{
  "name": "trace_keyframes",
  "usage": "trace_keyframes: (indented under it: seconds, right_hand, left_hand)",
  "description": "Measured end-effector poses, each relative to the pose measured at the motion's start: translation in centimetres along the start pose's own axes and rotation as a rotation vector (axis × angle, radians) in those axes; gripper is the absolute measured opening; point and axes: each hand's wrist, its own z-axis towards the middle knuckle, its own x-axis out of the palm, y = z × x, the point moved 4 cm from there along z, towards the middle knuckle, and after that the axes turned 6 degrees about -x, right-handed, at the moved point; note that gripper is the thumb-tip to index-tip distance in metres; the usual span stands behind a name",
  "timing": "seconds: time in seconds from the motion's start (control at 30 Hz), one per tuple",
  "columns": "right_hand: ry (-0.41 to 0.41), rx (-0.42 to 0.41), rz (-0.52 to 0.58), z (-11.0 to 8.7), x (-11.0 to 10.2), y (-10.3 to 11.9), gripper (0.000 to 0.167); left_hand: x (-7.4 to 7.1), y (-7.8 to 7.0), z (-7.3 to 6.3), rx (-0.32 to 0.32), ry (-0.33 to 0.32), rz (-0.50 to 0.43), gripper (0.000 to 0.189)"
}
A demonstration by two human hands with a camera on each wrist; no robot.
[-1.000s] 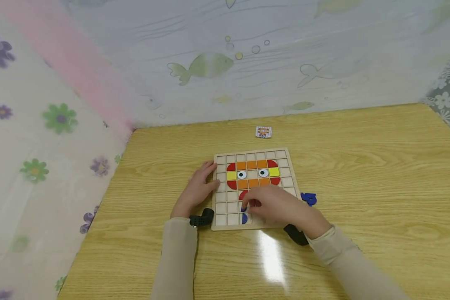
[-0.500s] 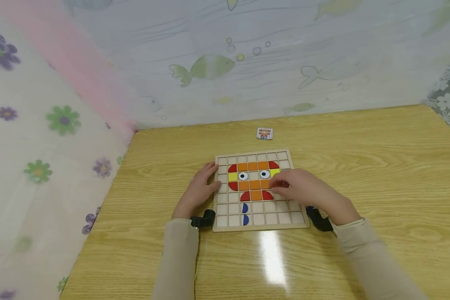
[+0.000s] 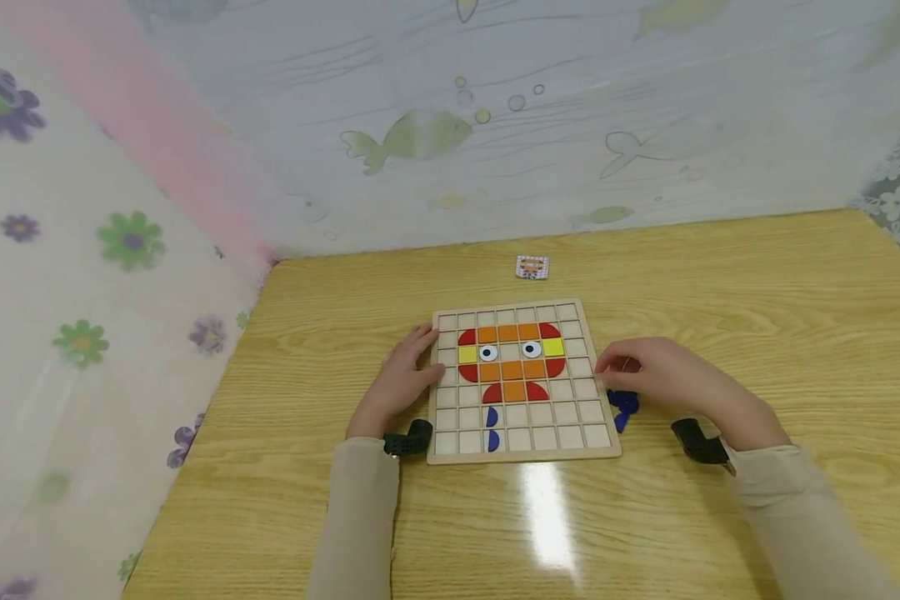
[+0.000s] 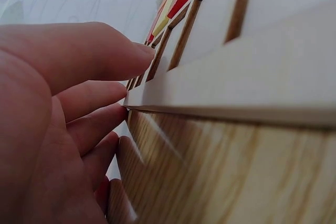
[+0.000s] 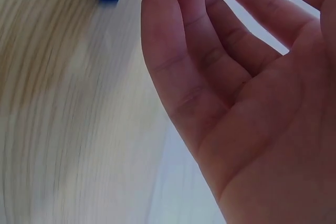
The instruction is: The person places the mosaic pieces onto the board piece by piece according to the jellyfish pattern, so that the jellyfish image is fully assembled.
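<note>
A square wooden grid board [image 3: 562, 414] lies on the table with red, orange and yellow pieces and two eye pieces set in its cells. Two blue half-round pieces [image 3: 492, 417] sit in its lower cells, one below the other. My left hand [image 3: 397, 377] rests at the board's left edge; in the left wrist view the thumb [image 4: 126, 59] lies on the rim and the fingers touch the side. Beyond the right edge, my right hand [image 3: 667, 379] hovers by a small pile of blue pieces [image 3: 627, 403]. Its fingers are loosely bent, and nothing shows between them.
A small printed card [image 3: 532, 267] with a gridded picture lies on the table [image 3: 345, 300] behind the board. Patterned walls [image 3: 405, 75] stand at the back and left. A black wrist device [image 3: 699, 442] is on the right wrist; another [image 3: 410, 439] is on the left.
The right hand has left the upper blue half-round piece in its cell and moved right, across the board to the blue pile. The left hand stays at the left edge.
</note>
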Motion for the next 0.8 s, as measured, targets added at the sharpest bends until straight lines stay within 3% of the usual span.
trace_keyframes:
  seconds: [0.17,0.43,0.8]
  right_hand:
    - [0.006,0.013,0.01,-0.6,-0.5,-0.8,0.015]
    - [0.102,-0.012,0.067,-0.8,0.3,-1.8,0.014]
    - [0.066,-0.023,0.027,-0.8,-0.1,-2.0,0.01]
  left_hand:
    - [-0.1,0.1,0.0,0.0,-0.004,-0.004,0.059]
    - [0.0,0.3,-0.2,-0.019,-0.005,-0.01,0.059]
    - [0.0,0.1,-0.1,-0.016,-0.016,-0.022,0.058]
